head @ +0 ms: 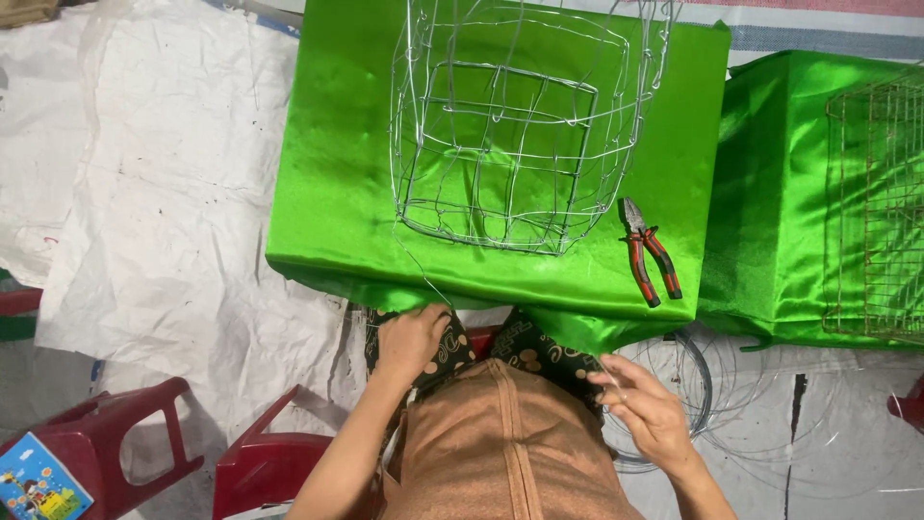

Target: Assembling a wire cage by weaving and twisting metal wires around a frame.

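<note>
A silver wire cage frame [510,125] stands on a table draped in shiny green cloth [337,193]. Red-and-black pliers [648,252] lie on the cloth to the frame's right. My left hand [412,339] rests at the table's near edge, fingers curled around a thin wire [416,268] that runs up to the frame's near left corner. My right hand [643,404] is lower right, below the table edge, fingers pinched on thin wire above a coil of wire [695,376] on the floor.
A second green-draped surface [770,193] at right carries a rusty wire grid [876,202]. Red plastic stools [125,443] stand lower left, one bearing a blue booklet [38,481]. White sheeting [144,193] covers the floor.
</note>
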